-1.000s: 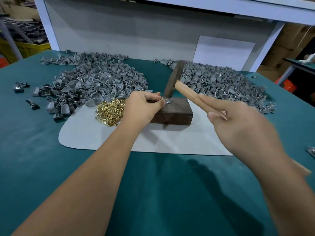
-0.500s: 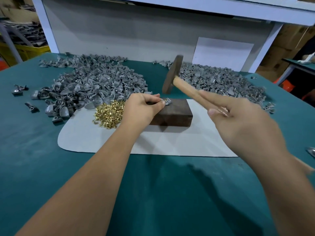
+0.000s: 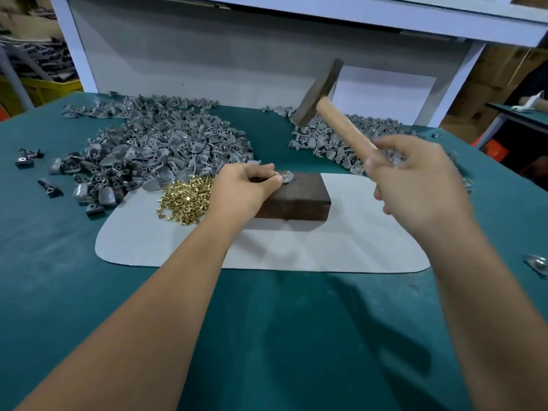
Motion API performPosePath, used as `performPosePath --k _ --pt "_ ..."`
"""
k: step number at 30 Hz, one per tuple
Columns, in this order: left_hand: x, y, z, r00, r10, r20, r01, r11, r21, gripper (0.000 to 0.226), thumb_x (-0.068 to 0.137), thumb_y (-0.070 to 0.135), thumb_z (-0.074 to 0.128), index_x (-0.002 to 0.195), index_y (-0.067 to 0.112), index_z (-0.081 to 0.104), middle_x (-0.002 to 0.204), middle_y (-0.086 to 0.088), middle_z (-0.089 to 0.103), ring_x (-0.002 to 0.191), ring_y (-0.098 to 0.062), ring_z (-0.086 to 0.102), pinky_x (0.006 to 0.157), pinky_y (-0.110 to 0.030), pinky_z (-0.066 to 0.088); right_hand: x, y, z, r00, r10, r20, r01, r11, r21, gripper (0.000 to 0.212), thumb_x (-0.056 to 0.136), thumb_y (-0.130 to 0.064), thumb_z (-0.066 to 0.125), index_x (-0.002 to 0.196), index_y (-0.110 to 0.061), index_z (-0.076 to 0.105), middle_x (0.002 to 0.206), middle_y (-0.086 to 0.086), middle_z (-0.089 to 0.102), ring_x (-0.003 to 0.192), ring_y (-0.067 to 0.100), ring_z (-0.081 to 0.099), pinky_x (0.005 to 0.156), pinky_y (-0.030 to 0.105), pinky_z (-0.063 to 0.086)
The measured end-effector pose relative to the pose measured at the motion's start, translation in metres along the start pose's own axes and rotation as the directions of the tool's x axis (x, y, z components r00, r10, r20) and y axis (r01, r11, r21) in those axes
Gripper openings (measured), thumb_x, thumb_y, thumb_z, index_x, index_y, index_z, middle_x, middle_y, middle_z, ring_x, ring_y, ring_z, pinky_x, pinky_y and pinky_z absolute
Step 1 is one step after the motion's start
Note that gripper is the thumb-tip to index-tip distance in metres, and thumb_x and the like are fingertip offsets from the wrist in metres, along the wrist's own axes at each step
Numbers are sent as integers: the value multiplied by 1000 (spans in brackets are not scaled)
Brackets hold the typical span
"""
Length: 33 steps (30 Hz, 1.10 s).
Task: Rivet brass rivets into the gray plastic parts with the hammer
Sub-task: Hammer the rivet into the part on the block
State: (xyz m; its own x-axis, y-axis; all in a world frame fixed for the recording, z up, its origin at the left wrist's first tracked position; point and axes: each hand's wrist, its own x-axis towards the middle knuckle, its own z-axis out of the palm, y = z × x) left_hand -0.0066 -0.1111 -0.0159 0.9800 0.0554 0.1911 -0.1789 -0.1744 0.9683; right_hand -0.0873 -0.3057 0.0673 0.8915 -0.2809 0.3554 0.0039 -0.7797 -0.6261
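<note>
A dark block (image 3: 299, 200) lies on a pale grey mat (image 3: 341, 244). At the block's far left corner my left hand (image 3: 246, 191) pinches a small gray plastic part (image 3: 287, 176) with a brass rivet standing in it. My right hand (image 3: 415, 185) grips the wooden handle of the hammer (image 3: 335, 120). The hammer's dark head is raised well above and behind the block. A heap of loose brass rivets (image 3: 185, 200) sits on the mat, just left of my left hand.
Large piles of gray plastic parts lie at the back left (image 3: 154, 149) and back right (image 3: 341, 137) of the green table (image 3: 267, 336). A few stray parts (image 3: 26, 161) sit far left, one (image 3: 538, 264) at the right edge. A white-framed panel (image 3: 237, 54) stands behind.
The hammer head was down on the part a second ago; my right hand has swung it up and back to the right. My left hand keeps pinching the part on the block.
</note>
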Motion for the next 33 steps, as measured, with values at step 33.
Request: performPosePath --k 33 --pt "-15 39 -15 871 315 378 -129 887 -443 14 66 34 83 74 23 80 80 2 76 88 -8 69 85 -16 49 11 43 39 991 91 100 -30 869 -495 21 84 -25 44 75 -11 58 68 2 55 67 25 50 50 23 28"
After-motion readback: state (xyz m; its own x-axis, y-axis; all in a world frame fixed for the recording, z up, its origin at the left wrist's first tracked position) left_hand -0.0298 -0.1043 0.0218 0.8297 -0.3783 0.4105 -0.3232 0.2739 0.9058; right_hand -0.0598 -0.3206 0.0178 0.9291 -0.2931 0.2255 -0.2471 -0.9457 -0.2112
